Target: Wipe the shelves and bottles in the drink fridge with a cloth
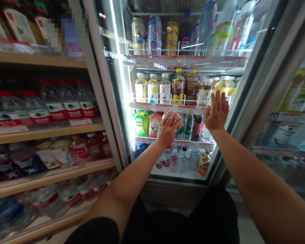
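Observation:
In front of a lit drinks fridge, my left hand (165, 128) is closed over a crumpled whitish-pink cloth (177, 119). Hand and cloth are at the height of the green and red drink packs, seemingly against the glass door (152, 162). To the right, my right hand (218, 110) is raised with its fingers stretched out and nothing in it. It is near the door's right side, in front of the yellow-labelled bottles. Whether its palm touches the glass cannot be made out.
Fridge shelves hold bottles (165, 88), cans (154, 34) and green packs (141, 123). Wooden shelves (51, 132) with red-capped water bottles (56, 105) stand at the left. A metal door frame (266, 74) runs along the right, with more drinks beyond it.

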A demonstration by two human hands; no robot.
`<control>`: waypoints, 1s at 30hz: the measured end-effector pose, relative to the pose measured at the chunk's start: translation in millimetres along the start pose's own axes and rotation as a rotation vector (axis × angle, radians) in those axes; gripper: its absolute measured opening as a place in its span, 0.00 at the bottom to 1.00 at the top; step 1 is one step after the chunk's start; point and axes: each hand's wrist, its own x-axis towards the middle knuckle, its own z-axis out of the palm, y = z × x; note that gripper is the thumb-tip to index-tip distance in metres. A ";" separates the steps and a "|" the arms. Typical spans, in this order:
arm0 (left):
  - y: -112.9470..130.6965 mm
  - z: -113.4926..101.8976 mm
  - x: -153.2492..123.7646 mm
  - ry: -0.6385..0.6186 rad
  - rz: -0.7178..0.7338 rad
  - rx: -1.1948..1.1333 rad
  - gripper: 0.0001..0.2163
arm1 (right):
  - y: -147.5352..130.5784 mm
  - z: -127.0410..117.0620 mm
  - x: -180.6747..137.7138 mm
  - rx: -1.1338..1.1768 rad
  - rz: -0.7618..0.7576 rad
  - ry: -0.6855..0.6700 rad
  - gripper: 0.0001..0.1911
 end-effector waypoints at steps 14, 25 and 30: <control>-11.0 -14.0 31.2 0.030 0.010 0.004 0.20 | 1.7 1.5 -2.0 -0.012 -0.007 0.007 0.32; -39.7 -36.4 64.6 0.115 -0.020 0.021 0.22 | 2.2 1.9 -2.1 0.016 -0.012 0.018 0.32; -51.1 -44.8 58.7 0.205 -0.094 0.050 0.22 | 1.1 2.0 -2.7 0.020 -0.002 0.015 0.33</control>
